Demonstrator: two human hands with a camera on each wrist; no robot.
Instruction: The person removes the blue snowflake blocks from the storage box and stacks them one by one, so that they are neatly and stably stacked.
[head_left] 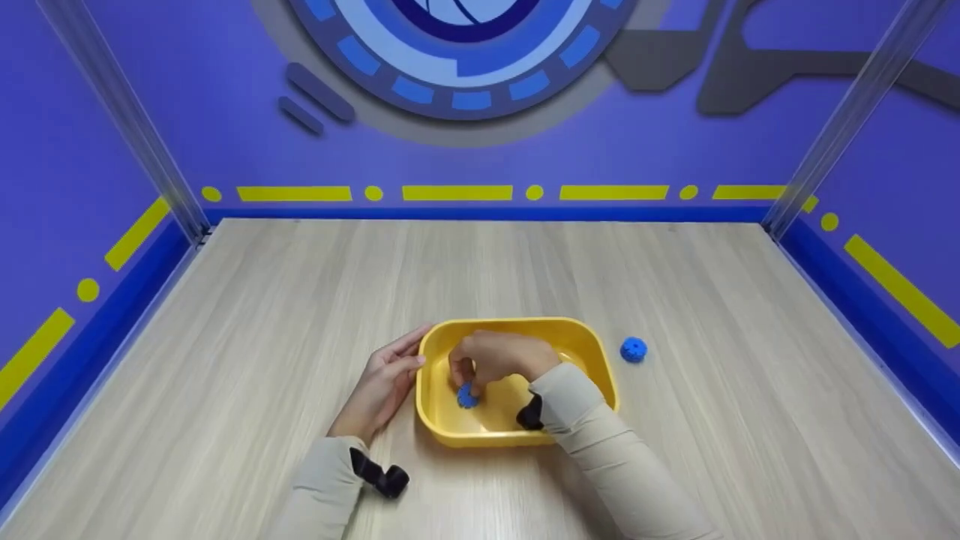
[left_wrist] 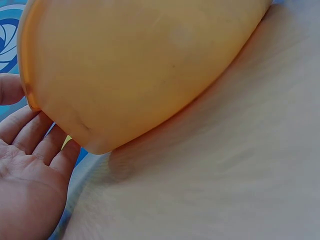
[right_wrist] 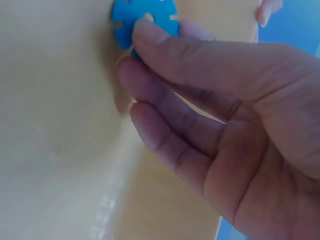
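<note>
A yellow plastic basin [head_left: 517, 439] stands on the table. At its left end my left hand [head_left: 384, 386] holds the rim, with the thumb at the lip and the fingers along the outer wall. The left wrist view has the fingers [left_wrist: 47, 142] against the outside of the basin [left_wrist: 145, 70]. Inside the basin, my right hand [head_left: 501, 356] pinches a blue notched disc [head_left: 467, 396] between thumb and fingers, low over the floor. Close up, this disc [right_wrist: 165, 10] has slots round its edge and a small centre hole, and the thumb [right_wrist: 152, 34] lies over its face.
A blue, ball-like notched piece [head_left: 634, 349] lies on the wood-grain table [head_left: 300, 300], right of the basin. Blue-violet panels [head_left: 480, 165] with yellow marks enclose the back and sides. My right forearm [head_left: 622, 457] crosses the basin's near right rim.
</note>
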